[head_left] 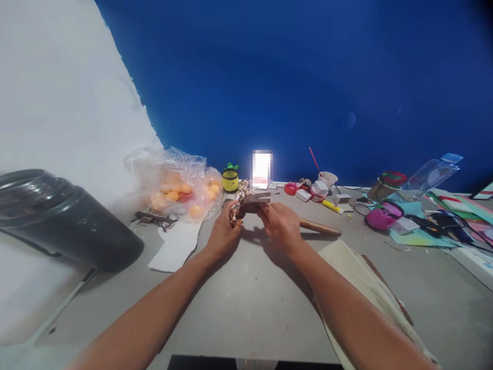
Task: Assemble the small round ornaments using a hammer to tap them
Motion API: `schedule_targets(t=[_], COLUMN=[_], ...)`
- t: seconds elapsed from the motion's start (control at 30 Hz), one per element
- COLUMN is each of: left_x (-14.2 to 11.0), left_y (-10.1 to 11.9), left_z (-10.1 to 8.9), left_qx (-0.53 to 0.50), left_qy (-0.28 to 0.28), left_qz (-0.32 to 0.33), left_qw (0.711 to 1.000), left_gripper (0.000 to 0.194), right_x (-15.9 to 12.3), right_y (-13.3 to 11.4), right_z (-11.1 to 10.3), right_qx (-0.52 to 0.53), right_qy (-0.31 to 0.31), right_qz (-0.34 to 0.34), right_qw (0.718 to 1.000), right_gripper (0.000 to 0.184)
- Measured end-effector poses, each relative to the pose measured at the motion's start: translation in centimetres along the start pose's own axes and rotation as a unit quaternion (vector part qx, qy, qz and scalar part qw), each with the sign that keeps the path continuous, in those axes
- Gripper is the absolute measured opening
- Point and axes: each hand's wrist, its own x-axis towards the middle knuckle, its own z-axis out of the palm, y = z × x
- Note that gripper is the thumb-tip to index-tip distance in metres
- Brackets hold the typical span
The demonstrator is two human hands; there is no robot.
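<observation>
Both my hands meet over the middle of the grey table. My left hand (224, 231) is closed around a strand of shiny gold beads or small bells (233, 213); which of the two I cannot tell. The strand runs up beside the dark, rusty head of a claw hammer (252, 204), close to my left fingers. My right hand (283, 226) is closed on the hammer near its head. The wooden hammer handle (321, 227) sticks out to the right beyond that hand. My fingers hide where the strand and the hammer meet.
A large dark bottle (73, 221) leans in at left. Behind are a plastic bag of orange fruit (175, 187) and a yellow pot (230, 181). A folded cloth (358, 288) lies under my right forearm. Small boxes, a paper cup (328, 178) and a pink pouch (384, 215) stand right.
</observation>
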Motion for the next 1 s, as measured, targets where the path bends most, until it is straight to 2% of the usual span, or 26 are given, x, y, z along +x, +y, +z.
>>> schedule_targets(t=[0.2,0.4,0.5,0.67,0.8,1.0], left_x=[0.1,0.2,0.1,0.1,0.3,0.3], left_y=[-0.3,-0.8,-0.8,-0.7,-1.0,-1.3], left_z=[0.0,0.3,0.3,0.1,0.1,0.4], left_qx=[0.038,-0.019,-0.026,-0.067,-0.042,-0.03], left_qy=[0.016,0.015,0.02,-0.02,0.002,0.016], left_qz=[0.032,0.019,0.027,0.031,0.011,0.008], left_qw=[0.999,1.0,0.999,0.997,0.999,0.999], left_gripper=[0.065,0.065,0.065,0.057,0.059,0.066], right_x=[0.3,0.3,0.3,0.3,0.4,0.2], right_y=[-0.5,-1.4,-1.4,-1.0,-1.0,-1.1], right_z=[-0.6,-0.9,-0.9,-0.8,-1.0,-0.8], right_qx=[-0.021,-0.017,-0.017,-0.017,-0.019,-0.012], right_qy=[0.056,0.022,0.032,0.034,0.059,0.002], right_qz=[0.015,-0.024,-0.008,-0.022,0.0,-0.01], right_qw=[0.998,0.999,0.999,0.999,0.998,1.0], right_gripper=[0.027,0.022,0.023,0.022,0.023,0.018])
